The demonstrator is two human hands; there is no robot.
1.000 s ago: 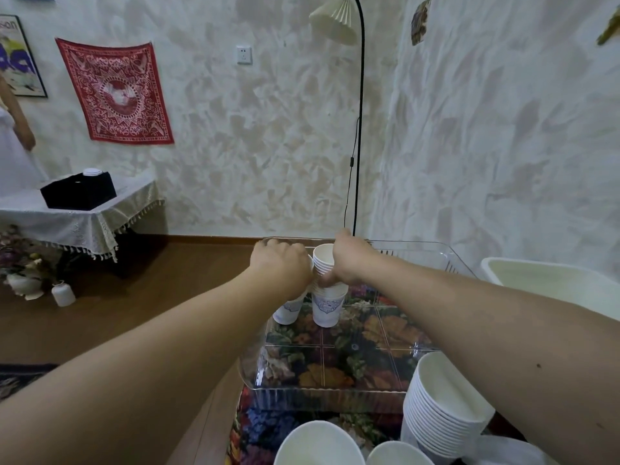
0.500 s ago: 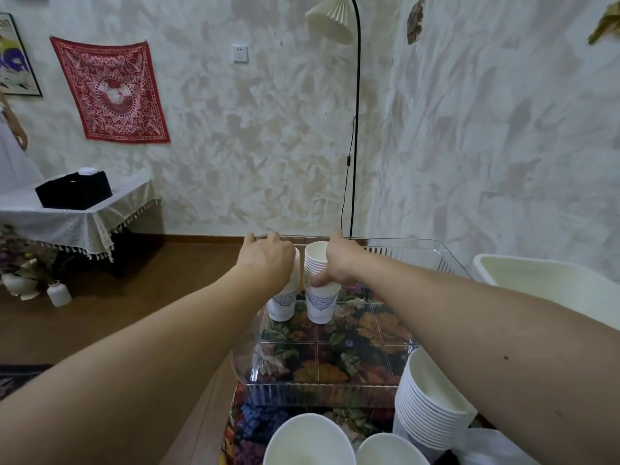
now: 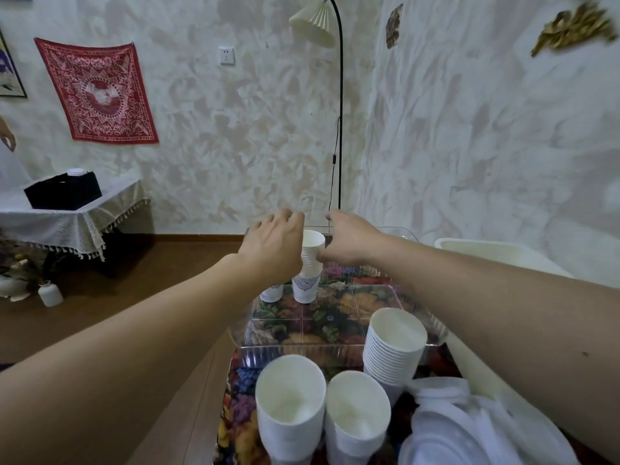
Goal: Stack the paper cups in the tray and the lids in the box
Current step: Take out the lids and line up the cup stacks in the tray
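a stack of paper cups [image 3: 310,263] is standing upright in the far part of the clear tray [image 3: 339,342], mouth pointing up and long axis vertical, directly between the two hands. the left hand [image 3: 273,251] is hovering loosely open against its left side, hiding a second patterned cup [image 3: 271,293] just below the palm. the right hand [image 3: 350,241] is reaching in with fingers loose, thumb touching the stack's ribbed rims.

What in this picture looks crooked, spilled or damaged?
Nothing is spilled or visibly damaged. The stack of white paper cups in the clear plastic tray stands upright. Only the tall stack of white cups at the tray's near edge leans.
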